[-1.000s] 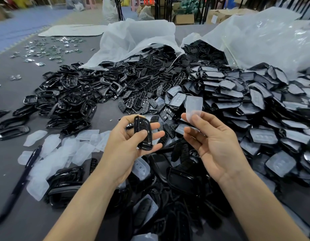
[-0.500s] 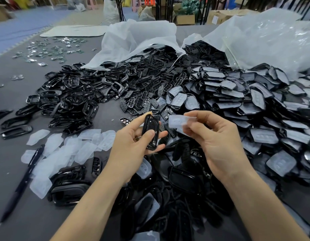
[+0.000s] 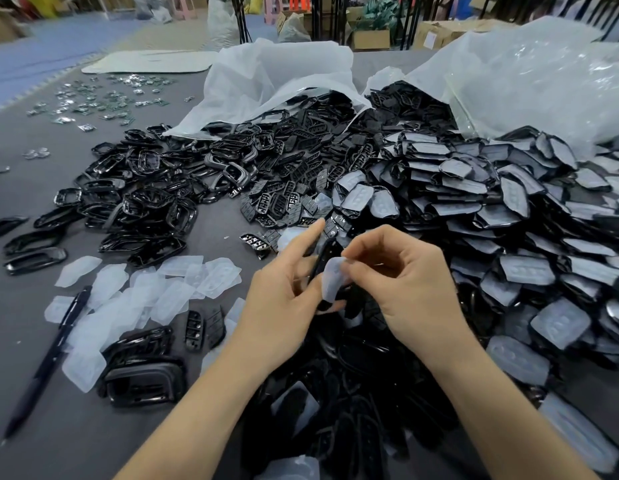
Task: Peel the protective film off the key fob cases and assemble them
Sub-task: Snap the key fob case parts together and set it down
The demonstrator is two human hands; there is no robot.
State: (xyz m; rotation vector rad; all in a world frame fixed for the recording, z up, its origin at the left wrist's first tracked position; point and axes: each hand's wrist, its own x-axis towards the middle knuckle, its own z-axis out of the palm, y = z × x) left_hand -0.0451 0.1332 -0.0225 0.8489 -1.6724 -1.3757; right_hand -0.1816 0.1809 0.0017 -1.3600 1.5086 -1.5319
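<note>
Head view: my left hand (image 3: 284,299) grips the slim glossy black plastic key fob case (image 3: 324,258) edge-on above the near edge of the grey surface (image 3: 76,427). My right hand (image 3: 405,289) pinches the translucent white film (image 3: 332,282), which was raised clear a second ago and now lies against the case. I judge the peel done and the discard next.

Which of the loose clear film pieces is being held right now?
The film pinched by the right hand, beside the black case the left hand holds. The other loose films lie on the table at left.
</note>
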